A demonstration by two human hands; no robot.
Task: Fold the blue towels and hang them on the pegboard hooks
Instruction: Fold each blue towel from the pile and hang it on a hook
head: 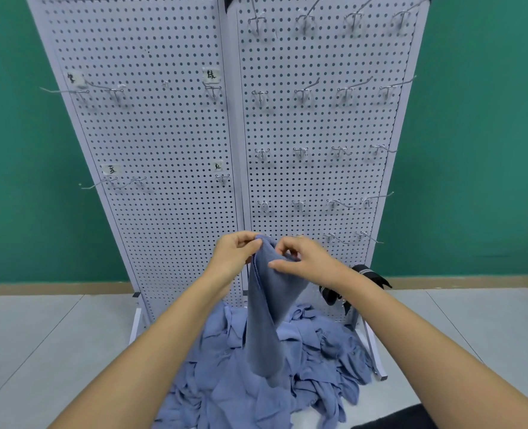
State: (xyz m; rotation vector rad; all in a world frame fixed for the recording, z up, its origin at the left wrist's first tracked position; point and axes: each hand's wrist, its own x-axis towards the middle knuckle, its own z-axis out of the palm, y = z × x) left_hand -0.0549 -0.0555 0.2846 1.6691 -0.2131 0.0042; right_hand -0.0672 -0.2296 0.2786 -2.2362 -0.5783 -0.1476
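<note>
Blue cloth, white board, green wall

Plain blue towel (267,308) above a blue towel pile (256,376); white pegboard (169,134) dotted with dark holes; green wall (485,134); pale grey floor (39,329).

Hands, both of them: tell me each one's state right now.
Left hand: fingers pinch the top of the blue towel.
Right hand: fingers pinch the same towel.
</note>
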